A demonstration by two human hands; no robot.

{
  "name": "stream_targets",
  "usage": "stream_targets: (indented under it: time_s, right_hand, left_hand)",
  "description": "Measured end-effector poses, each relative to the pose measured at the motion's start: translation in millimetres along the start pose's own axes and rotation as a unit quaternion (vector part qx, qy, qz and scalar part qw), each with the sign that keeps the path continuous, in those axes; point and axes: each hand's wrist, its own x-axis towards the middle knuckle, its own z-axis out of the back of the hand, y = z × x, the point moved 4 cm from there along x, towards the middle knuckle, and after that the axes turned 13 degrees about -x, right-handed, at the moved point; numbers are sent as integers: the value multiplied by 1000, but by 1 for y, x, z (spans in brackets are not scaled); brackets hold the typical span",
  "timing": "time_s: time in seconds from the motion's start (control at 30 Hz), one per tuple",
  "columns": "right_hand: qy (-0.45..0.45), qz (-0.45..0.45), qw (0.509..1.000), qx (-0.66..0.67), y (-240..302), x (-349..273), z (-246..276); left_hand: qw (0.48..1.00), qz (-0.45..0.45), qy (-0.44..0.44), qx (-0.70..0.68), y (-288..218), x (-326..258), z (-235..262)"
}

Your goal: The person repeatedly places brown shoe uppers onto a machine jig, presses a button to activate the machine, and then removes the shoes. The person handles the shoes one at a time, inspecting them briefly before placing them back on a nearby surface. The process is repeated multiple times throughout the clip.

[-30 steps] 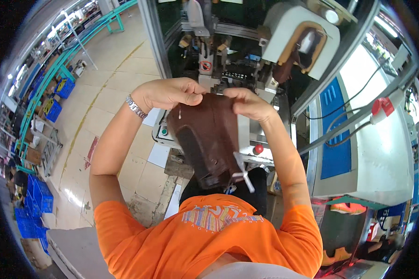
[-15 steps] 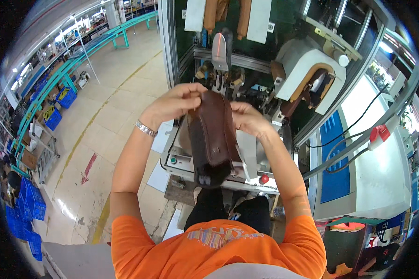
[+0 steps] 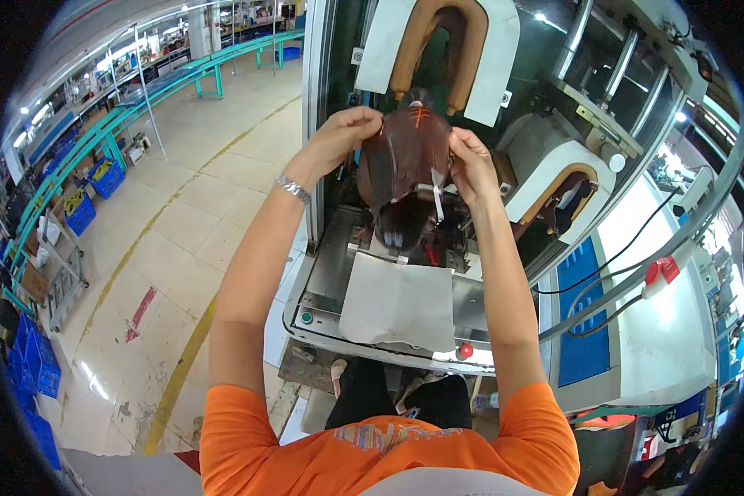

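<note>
Leather upper [image 3: 395, 157], dark brown and glossy, sits in the upper middle of the frame, its rounded top domed under a small orange cross of light and its lower end nearly black; a thin white strip [image 3: 437, 195] hangs down its right side. Both hands grasp it: the left hand [image 3: 347, 139] pinches the top left edge between thumb and curled fingers, and the right hand [image 3: 474, 165] grips the right edge, thumb toward the leather. Both bare arms reach up from the bottom of the frame, elbows slightly bent, a metal-link watch [image 3: 292, 188] on the left wrist. Above is a smooth tan U-shaped pad [image 3: 405, 51] on a flat white plate [image 3: 498, 62]. Below the upper, a limp, pale sheet [image 3: 398, 302] with a ragged lower edge covers part of the shiny metal table [image 3: 326, 277].
</note>
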Motion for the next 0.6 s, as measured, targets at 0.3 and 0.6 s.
stream_targets:
  time_s: [0.3,0.6]
  right_hand:
    - [-70,-26,997,-10,-15,28,6]
    - [-186,-34,981,-39,-21,77,19]
  left_hand:
    - [994,24,-100,-41,17,31,-1]
    - [978,52,-163,-115,31,80,25]
